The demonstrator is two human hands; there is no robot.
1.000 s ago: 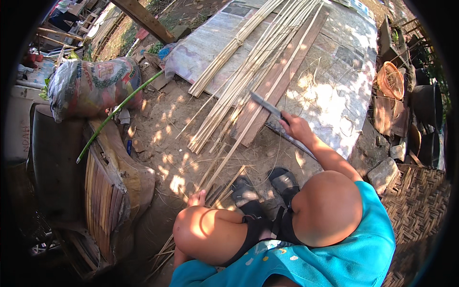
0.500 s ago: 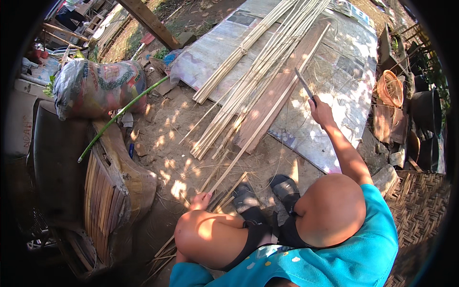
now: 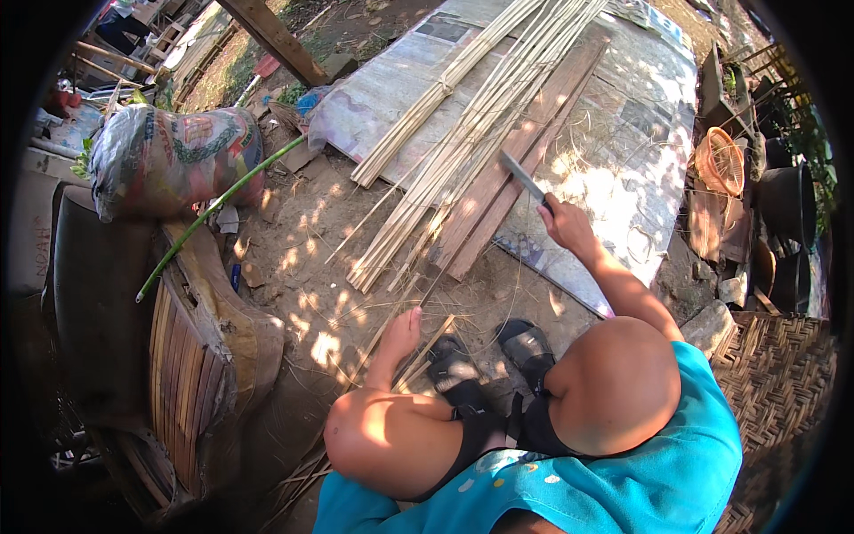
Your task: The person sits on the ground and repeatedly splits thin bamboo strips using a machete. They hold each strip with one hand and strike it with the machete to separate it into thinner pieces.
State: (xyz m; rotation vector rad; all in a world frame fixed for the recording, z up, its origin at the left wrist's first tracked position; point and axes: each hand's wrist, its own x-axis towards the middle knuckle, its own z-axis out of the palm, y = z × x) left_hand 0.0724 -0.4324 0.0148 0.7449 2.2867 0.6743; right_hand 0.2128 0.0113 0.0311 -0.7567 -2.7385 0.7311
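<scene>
My left hand (image 3: 399, 336) is closed in a pinch beyond my left knee. From its fingertips a thin bamboo strip (image 3: 432, 287), turned narrow and dark, runs up toward a brown wooden plank (image 3: 525, 142). My right hand (image 3: 570, 226) is wrapped round the dark handle of a knife (image 3: 523, 176), its grey blade pointing up and left over the plank. Left of the plank lies a long bundle of pale bamboo strips (image 3: 471, 147), with a shorter tied bundle (image 3: 409, 125) beside it. More strips (image 3: 425, 356) lie by my left foot.
A printed sheet (image 3: 623, 178) lies under the plank and bundles. To the left are a stuffed sack (image 3: 178, 156), a green stalk (image 3: 218, 216) and a worn wooden seat (image 3: 191, 356). An orange basket (image 3: 722, 160) and black pots (image 3: 787, 205) stand right, near woven matting (image 3: 778, 374).
My right hand and the knife have come down and left toward me. My left hand has moved forward and right; the pale strip across the plank now shows only as a thin dark line.
</scene>
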